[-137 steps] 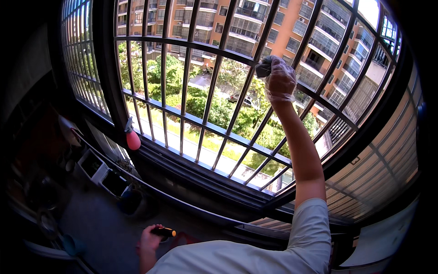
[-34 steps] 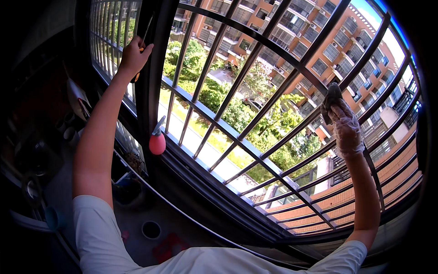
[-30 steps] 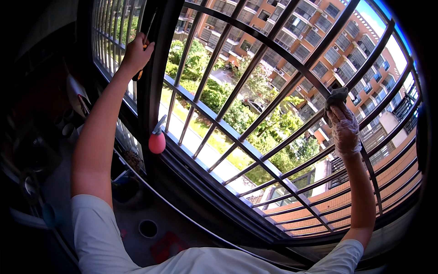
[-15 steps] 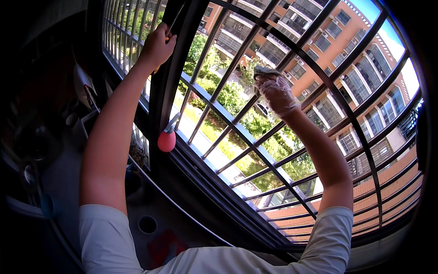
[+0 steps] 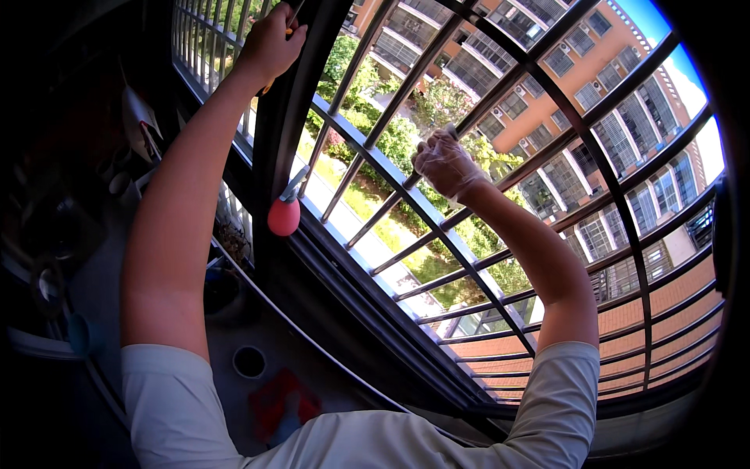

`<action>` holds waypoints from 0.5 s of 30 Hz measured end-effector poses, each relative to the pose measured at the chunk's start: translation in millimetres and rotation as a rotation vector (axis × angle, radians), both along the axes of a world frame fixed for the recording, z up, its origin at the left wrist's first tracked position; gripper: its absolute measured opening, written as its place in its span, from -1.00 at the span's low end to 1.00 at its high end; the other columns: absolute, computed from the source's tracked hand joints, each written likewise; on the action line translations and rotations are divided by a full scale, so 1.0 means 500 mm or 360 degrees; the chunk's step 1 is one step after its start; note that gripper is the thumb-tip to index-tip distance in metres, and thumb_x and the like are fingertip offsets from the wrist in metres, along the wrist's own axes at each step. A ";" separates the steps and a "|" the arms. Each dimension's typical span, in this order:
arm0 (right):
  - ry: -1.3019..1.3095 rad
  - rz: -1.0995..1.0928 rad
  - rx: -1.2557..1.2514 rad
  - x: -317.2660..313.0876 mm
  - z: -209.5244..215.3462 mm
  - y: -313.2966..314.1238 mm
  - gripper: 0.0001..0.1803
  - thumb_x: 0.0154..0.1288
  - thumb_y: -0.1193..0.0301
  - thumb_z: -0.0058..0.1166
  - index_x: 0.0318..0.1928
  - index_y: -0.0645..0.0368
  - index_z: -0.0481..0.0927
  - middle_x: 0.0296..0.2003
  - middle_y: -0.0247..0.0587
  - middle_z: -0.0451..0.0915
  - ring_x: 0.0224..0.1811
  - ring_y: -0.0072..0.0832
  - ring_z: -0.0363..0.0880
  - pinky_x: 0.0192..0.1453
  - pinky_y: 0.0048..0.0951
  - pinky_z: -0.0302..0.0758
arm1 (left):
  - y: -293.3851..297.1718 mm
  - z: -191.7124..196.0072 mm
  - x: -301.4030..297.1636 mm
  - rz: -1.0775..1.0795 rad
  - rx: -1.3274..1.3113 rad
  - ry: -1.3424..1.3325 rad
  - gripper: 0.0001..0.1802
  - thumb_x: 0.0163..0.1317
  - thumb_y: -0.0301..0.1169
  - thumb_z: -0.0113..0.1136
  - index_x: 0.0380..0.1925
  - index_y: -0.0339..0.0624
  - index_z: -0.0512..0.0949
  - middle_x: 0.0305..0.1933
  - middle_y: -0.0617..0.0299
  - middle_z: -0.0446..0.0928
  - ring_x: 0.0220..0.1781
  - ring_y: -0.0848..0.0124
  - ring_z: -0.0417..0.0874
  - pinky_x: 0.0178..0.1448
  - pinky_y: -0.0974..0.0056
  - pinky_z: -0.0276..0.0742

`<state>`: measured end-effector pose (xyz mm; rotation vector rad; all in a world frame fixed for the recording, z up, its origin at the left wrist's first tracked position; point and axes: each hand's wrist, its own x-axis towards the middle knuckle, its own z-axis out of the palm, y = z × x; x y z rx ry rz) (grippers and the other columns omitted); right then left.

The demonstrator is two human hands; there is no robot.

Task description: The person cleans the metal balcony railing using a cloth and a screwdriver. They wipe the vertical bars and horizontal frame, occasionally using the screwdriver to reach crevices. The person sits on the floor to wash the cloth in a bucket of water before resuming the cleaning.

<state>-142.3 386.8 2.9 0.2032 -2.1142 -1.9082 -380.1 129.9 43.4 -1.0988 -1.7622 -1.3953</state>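
Head view. The left hand (image 5: 269,43), at 11 o'clock, is closed around a slim tool with a yellow-orange handle (image 5: 291,17) against the dark window frame post (image 5: 293,109). The right hand (image 5: 447,162), in a clear disposable glove and just above centre, is curled into a fist on a bar of the black window grille (image 5: 391,168); whether it grips a cloth cannot be told. A pink spray bottle (image 5: 283,213) hangs from the grille at 9 o'clock of the right hand.

A pink rubber bulb-shaped bottle (image 5: 283,215) hangs on the dark metal window grille (image 5: 406,184), at eight o'clock from the clear-gloved right hand (image 5: 445,162).
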 end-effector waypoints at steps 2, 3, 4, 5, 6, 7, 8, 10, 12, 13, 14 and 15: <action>-0.0431 -0.0022 -0.0821 -0.008 0.015 -0.011 -0.90 0.32 0.28 -0.19 -0.29 -0.01 0.32 -0.34 -0.31 0.30 -0.21 -0.46 0.25 0.11 -0.35 0.23 | -0.001 0.003 -0.004 0.0003 0.0016 -0.0001 -0.74 0.16 -0.31 0.13 -0.47 -0.22 0.29 -0.57 0.15 0.38 -0.47 0.21 0.52 -0.35 0.26 0.40; -0.0416 -0.0164 -0.1084 -0.034 0.084 -0.086 -0.92 0.23 0.38 -0.16 -0.26 -0.08 0.37 -0.30 -0.29 0.33 -0.13 -0.46 0.27 0.18 -0.37 0.15 | -0.015 0.003 -0.010 0.0045 -0.0006 -0.0017 -0.74 0.16 -0.32 0.13 -0.46 -0.22 0.30 -0.57 0.15 0.39 -0.47 0.21 0.52 -0.35 0.25 0.40; -0.0251 0.0019 -0.1206 -0.056 0.131 -0.116 -0.93 0.22 0.39 -0.14 -0.27 -0.05 0.40 -0.33 -0.31 0.36 -0.16 -0.46 0.31 0.18 -0.37 0.17 | -0.021 0.003 -0.006 0.0066 -0.0021 -0.0037 -0.75 0.16 -0.32 0.13 -0.46 -0.22 0.30 -0.56 0.15 0.39 -0.47 0.22 0.52 -0.34 0.25 0.39; -0.0043 0.0400 -0.1230 -0.082 0.182 -0.132 -0.93 0.22 0.39 -0.13 -0.28 -0.02 0.42 -0.37 -0.32 0.40 -0.20 -0.47 0.35 0.18 -0.38 0.19 | -0.023 0.005 -0.002 0.0081 -0.0031 -0.0058 -0.75 0.15 -0.32 0.13 -0.46 -0.22 0.30 -0.56 0.15 0.39 -0.46 0.22 0.52 -0.34 0.25 0.39; 0.0099 0.0736 -0.1263 -0.110 0.231 -0.142 -0.93 0.21 0.40 -0.11 -0.30 0.00 0.44 -0.40 -0.34 0.44 -0.23 -0.47 0.39 0.18 -0.39 0.21 | -0.024 0.005 -0.003 0.0079 -0.0025 -0.0054 -0.75 0.15 -0.32 0.13 -0.46 -0.22 0.30 -0.56 0.16 0.39 -0.46 0.23 0.52 -0.34 0.25 0.39; 0.0151 0.0986 -0.1357 -0.141 0.259 -0.129 -0.92 0.21 0.40 -0.10 -0.31 0.03 0.46 -0.43 -0.35 0.48 -0.26 -0.47 0.43 0.18 -0.39 0.23 | -0.021 0.004 -0.004 0.0069 -0.0024 -0.0052 -0.75 0.15 -0.32 0.13 -0.46 -0.21 0.30 -0.56 0.16 0.39 -0.45 0.23 0.52 -0.34 0.25 0.39; -0.0225 0.1549 -0.2400 -0.185 0.253 -0.073 -0.90 0.19 0.44 -0.08 -0.28 0.06 0.48 -0.43 -0.38 0.53 -0.27 -0.43 0.46 0.08 -0.42 0.36 | -0.008 0.002 0.002 0.0034 -0.0017 -0.0048 -0.75 0.15 -0.32 0.14 -0.46 -0.21 0.30 -0.56 0.16 0.39 -0.45 0.23 0.52 -0.34 0.25 0.39; 0.0111 0.1037 -0.0991 -0.212 0.233 -0.039 -0.94 0.21 0.48 -0.12 -0.32 0.14 0.44 -0.48 -0.29 0.50 -0.34 -0.42 0.46 -0.01 -0.51 0.41 | -0.006 0.002 0.003 0.0040 -0.0001 -0.0052 -0.75 0.15 -0.32 0.14 -0.46 -0.22 0.29 -0.56 0.16 0.39 -0.45 0.22 0.52 -0.34 0.25 0.39; 0.0280 0.0857 -0.0346 -0.241 0.135 -0.018 -0.87 0.22 0.52 -0.19 -0.45 0.17 0.41 -0.52 -0.24 0.47 -0.39 -0.43 0.47 -0.10 -0.51 0.45 | -0.011 0.010 0.006 0.0069 -0.0014 -0.0047 -0.74 0.15 -0.32 0.14 -0.47 -0.22 0.29 -0.56 0.15 0.39 -0.45 0.21 0.51 -0.34 0.24 0.39; 0.0335 0.0817 -0.0204 -0.250 0.057 -0.003 -0.80 0.22 0.54 -0.22 -0.54 0.18 0.40 -0.55 -0.22 0.46 -0.42 -0.44 0.47 -0.15 -0.49 0.48 | -0.008 0.010 0.006 0.0052 0.0016 -0.0039 -0.74 0.14 -0.33 0.14 -0.48 -0.23 0.29 -0.56 0.15 0.39 -0.46 0.21 0.51 -0.34 0.24 0.39; 0.0263 0.0732 -0.0291 -0.255 0.006 -0.006 -0.77 0.21 0.55 -0.23 -0.59 0.19 0.40 -0.56 -0.20 0.46 -0.43 -0.43 0.48 -0.18 -0.46 0.48 | -0.006 0.009 0.003 0.0040 0.0033 -0.0026 -0.74 0.14 -0.33 0.14 -0.48 -0.23 0.29 -0.56 0.14 0.39 -0.46 0.20 0.51 -0.35 0.23 0.39; 0.0198 0.0640 -0.0379 -0.255 -0.045 -0.008 -0.74 0.19 0.55 -0.23 -0.63 0.19 0.41 -0.58 -0.18 0.45 -0.45 -0.42 0.48 -0.20 -0.43 0.49 | -0.002 0.010 0.004 0.0041 0.0023 -0.0036 -0.74 0.14 -0.34 0.14 -0.48 -0.23 0.29 -0.56 0.14 0.39 -0.46 0.19 0.51 -0.35 0.23 0.39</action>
